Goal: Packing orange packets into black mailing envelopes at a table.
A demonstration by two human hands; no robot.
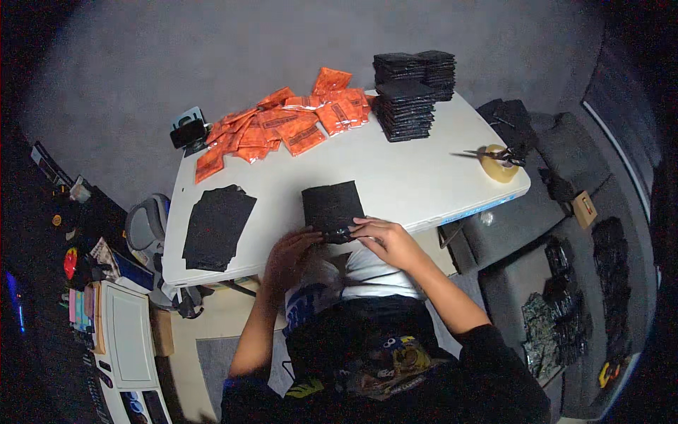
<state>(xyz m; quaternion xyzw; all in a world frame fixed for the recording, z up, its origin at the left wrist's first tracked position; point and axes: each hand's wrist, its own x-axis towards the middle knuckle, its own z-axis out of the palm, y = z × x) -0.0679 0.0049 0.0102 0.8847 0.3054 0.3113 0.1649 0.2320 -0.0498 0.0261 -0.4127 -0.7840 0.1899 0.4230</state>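
Note:
In front of me, at the near table edge, a flat black square packet (332,205) lies with a shiny, crumpled near edge. My right hand (381,239) grips its near right corner between thumb and fingers. The near left corner is in my left hand (293,253), which is in shadow, with its fingers closed along the edge and the thumb hidden. To the left lies a loose, fanned pile of flat black pieces (219,226). Beyond it, many orange plastic packets (275,124) are heaped across the far left of the table.
Tall stacks of black folded packets (404,106) stand at the table's far edge. A tape roll (499,169) with black scissors (494,154) lies at the right end of the white table (417,184). A phone (188,134) leans at the far left. A grey sofa (515,226) bears more black items.

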